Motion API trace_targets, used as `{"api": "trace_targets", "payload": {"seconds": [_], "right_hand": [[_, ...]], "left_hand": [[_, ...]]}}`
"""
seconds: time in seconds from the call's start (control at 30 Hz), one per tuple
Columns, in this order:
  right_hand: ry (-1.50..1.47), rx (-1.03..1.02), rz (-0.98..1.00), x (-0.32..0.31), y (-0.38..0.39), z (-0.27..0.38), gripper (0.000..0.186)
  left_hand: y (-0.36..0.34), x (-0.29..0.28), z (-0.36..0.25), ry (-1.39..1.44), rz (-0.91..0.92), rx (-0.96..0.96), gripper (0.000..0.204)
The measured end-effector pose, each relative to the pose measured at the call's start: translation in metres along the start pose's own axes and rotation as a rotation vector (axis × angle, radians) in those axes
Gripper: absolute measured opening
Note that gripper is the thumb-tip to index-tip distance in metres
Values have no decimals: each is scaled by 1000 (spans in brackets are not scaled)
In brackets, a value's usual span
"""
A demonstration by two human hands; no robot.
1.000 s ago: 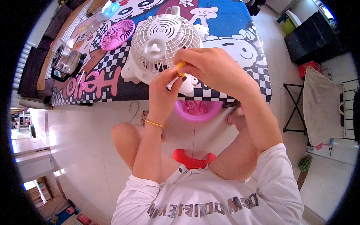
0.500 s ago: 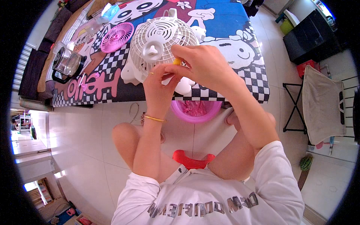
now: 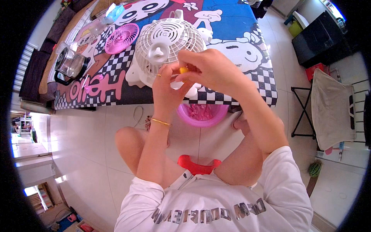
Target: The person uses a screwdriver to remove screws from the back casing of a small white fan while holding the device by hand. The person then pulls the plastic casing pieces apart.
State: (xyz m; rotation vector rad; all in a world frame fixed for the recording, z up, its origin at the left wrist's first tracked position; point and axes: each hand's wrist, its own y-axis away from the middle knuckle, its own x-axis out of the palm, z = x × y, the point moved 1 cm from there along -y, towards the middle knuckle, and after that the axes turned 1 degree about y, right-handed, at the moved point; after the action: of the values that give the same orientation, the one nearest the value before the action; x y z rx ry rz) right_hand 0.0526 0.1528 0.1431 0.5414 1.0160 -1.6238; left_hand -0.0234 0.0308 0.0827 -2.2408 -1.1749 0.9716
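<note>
A white table fan (image 3: 170, 36) with a round slotted cage and a knob rests on the table before me. At the near right side of its cage my two hands meet. My right hand (image 3: 210, 69) is closed round a small yellow thing (image 3: 183, 70); most of it is hidden by the fingers, so its kind does not show. Just to the left, my left hand (image 3: 167, 87) has its thumb and fingers bent together by the yellow thing. What they pinch, if anything, is hidden. A pink round fan grille (image 3: 121, 38) lies left of the fan.
A glass jug (image 3: 71, 66) with a black handle stands on the left of the patterned tablecloth (image 3: 266, 83), with a blue tissue pack (image 3: 114, 14) farther back. Below the table edge is a pink basin (image 3: 203, 120) with pink cloth. A folding chair (image 3: 332, 108) stands at right.
Both hands have shifted slightly toward me, and the right hand has turned a little. The yellow thing has come lower and shows a bit more. The fan has barely moved.
</note>
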Motion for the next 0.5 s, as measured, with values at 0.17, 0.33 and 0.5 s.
{"api": "trace_targets", "payload": {"seconds": [0.17, 0.33, 0.5], "right_hand": [[64, -8, -61, 9, -3, 8, 24], [64, -92, -84, 6, 2, 3, 21], [-41, -137, 9, 5, -1, -4, 19]], "left_hand": [[8, 3, 6, -96, -40, -141, 28], [7, -1, 4, 9, 8, -270, 21], [6, -7, 17, 140, 179, -311, 27]]}}
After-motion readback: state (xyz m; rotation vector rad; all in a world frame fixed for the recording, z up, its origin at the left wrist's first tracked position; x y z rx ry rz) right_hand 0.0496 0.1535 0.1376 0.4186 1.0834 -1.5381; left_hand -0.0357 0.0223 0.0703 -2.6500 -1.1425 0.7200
